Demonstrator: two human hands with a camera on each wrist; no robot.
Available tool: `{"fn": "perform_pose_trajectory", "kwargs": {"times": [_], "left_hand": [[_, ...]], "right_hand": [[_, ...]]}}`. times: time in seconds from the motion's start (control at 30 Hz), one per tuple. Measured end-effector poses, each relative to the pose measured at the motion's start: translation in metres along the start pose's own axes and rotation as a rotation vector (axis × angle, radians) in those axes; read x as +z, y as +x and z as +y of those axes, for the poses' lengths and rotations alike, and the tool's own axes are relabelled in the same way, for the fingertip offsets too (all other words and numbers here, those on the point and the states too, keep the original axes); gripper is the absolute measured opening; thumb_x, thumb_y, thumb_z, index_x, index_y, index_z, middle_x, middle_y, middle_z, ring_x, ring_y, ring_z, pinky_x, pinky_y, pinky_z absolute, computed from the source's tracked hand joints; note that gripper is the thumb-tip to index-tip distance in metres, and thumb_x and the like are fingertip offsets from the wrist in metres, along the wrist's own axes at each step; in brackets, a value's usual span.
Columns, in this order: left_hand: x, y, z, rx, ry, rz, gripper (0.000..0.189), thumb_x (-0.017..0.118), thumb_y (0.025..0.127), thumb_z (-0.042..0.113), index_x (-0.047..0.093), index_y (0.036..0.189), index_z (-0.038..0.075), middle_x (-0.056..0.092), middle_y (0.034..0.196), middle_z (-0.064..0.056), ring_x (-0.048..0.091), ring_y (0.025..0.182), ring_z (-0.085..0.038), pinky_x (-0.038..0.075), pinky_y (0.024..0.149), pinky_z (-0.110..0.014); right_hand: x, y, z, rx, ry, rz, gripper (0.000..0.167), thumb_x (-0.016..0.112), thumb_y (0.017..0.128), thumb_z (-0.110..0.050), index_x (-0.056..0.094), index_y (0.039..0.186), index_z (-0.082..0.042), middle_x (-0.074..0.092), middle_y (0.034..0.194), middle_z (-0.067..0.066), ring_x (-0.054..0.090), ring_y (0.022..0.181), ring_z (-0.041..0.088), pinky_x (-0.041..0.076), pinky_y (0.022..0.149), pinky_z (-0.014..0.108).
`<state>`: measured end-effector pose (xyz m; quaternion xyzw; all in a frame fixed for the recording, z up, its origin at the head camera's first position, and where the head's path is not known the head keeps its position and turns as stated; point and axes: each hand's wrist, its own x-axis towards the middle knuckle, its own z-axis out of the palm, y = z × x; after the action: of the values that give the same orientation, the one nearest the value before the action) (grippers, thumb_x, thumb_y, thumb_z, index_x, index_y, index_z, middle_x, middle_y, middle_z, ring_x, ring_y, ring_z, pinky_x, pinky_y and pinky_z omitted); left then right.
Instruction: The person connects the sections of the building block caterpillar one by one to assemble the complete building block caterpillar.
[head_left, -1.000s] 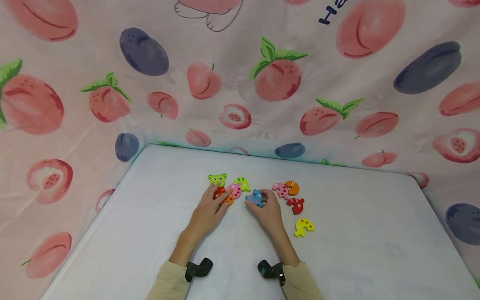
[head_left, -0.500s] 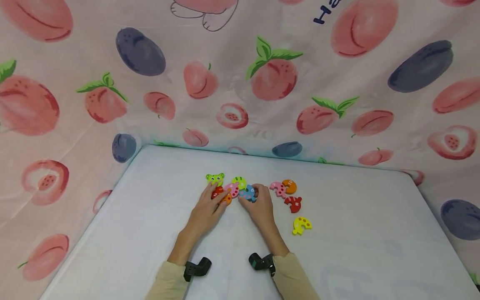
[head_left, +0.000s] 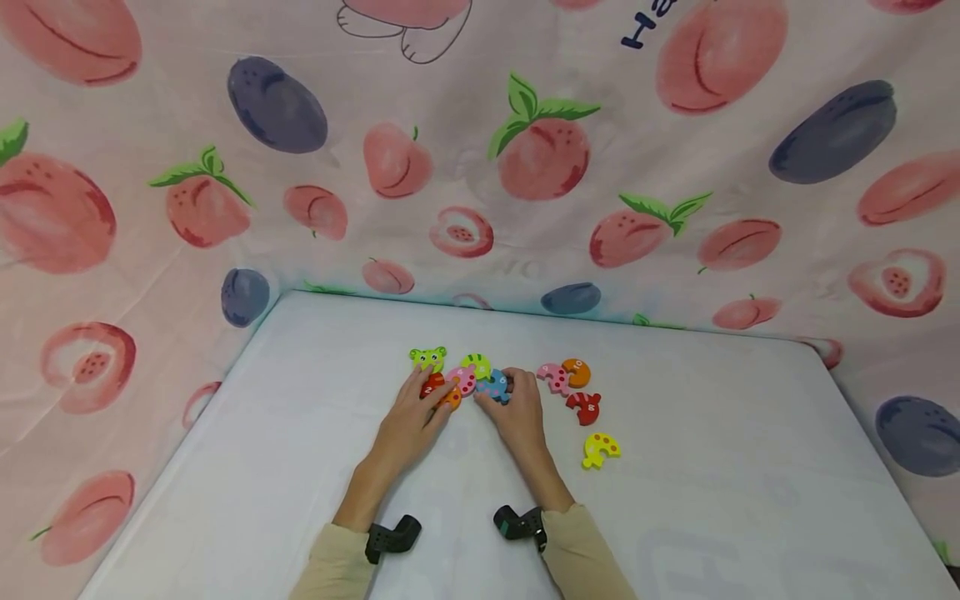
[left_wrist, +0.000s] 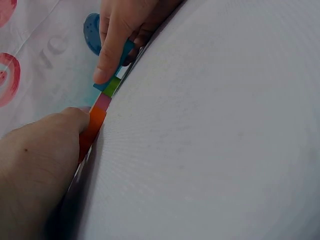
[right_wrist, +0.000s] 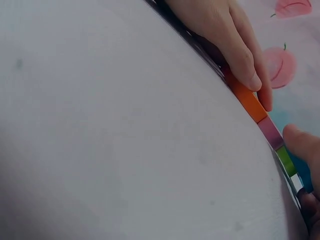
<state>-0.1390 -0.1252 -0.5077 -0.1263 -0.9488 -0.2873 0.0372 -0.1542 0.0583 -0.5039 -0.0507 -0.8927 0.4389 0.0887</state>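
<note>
My right hand (head_left: pixel 522 417) pinches a blue spotted puzzle piece (head_left: pixel 492 385) flat on the table, up against a green striped piece (head_left: pixel 477 365). My left hand (head_left: pixel 405 425) rests with extended fingers on a red piece (head_left: pixel 431 383) and an orange piece (head_left: pixel 453 397). Beyond its fingertips lies a green animal-head piece (head_left: pixel 427 358). A pink dotted piece (head_left: pixel 463 381) sits between the orange and green striped ones, forming a curving row. In the left wrist view, my left thumb touches the edge of the orange piece (left_wrist: pixel 92 131). My fingers partly cover the red, orange and blue pieces.
Right of my right hand lie loose pieces: a pink one (head_left: pixel 553 378) touching an orange one (head_left: pixel 577 372), a red striped one (head_left: pixel 584 408) and a yellow spotted one (head_left: pixel 601 451). A fruit-print cloth (head_left: pixel 525 242) hangs behind the white table (head_left: pixel 712 467).
My right hand has carried the blue piece leftward and set it against the row by the green striped piece. The left hand has stayed on its pieces. The head view has shifted slightly.
</note>
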Motion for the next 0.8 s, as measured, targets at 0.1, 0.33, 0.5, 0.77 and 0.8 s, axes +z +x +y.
{"fn": "perform_pose_trajectory", "kwargs": {"times": [0.1,0.33,0.5,0.77,0.8], "left_hand": [[0.0006,-0.0001,-0.0005,-0.001,0.002,0.001,0.042,0.052,0.099,0.037,0.054,0.14,0.026,0.028,0.16,-0.006,0.014,0.152,-0.026,0.038,0.111,-0.055],[0.0015,0.0005,-0.0012,0.0,0.013,0.012,0.042,0.053,0.098,0.037,0.053,0.14,0.028,0.03,0.158,-0.006,0.015,0.152,-0.026,0.039,0.111,-0.052],[0.0017,0.0006,-0.0012,-0.008,0.014,0.009,0.043,0.053,0.098,0.037,0.053,0.14,0.029,0.03,0.159,-0.005,0.014,0.152,-0.025,0.038,0.112,-0.052],[0.0031,0.0005,-0.0014,-0.006,0.005,0.013,0.043,0.054,0.098,0.037,0.053,0.14,0.028,0.03,0.159,-0.006,0.014,0.152,-0.025,0.039,0.112,-0.052],[0.0031,0.0004,-0.0014,-0.007,0.006,0.012,0.043,0.054,0.098,0.037,0.053,0.14,0.028,0.029,0.159,-0.005,0.014,0.152,-0.024,0.038,0.112,-0.052]], "right_hand": [[0.0016,0.0002,-0.0001,0.004,-0.004,0.009,0.057,0.08,0.08,-0.033,0.054,0.122,-0.003,0.055,0.111,0.012,0.053,0.098,0.023,0.052,0.089,0.037],[0.0038,0.0019,-0.0015,-0.011,-0.02,0.038,0.059,0.079,0.079,-0.034,0.055,0.122,-0.001,0.056,0.108,0.014,0.053,0.095,0.024,0.048,0.083,0.036],[0.0048,0.0033,-0.0018,-0.021,-0.027,0.05,0.06,0.078,0.081,-0.036,0.056,0.125,-0.003,0.058,0.114,0.015,0.053,0.1,0.026,0.05,0.088,0.04],[0.0059,0.0045,-0.0001,-0.019,-0.059,0.049,0.059,0.074,0.085,-0.036,0.056,0.133,-0.006,0.056,0.123,0.017,0.053,0.109,0.029,0.05,0.095,0.044],[0.006,0.0046,-0.0001,-0.019,-0.065,0.049,0.059,0.074,0.085,-0.035,0.056,0.133,-0.006,0.056,0.123,0.017,0.052,0.11,0.029,0.051,0.095,0.044]]}}
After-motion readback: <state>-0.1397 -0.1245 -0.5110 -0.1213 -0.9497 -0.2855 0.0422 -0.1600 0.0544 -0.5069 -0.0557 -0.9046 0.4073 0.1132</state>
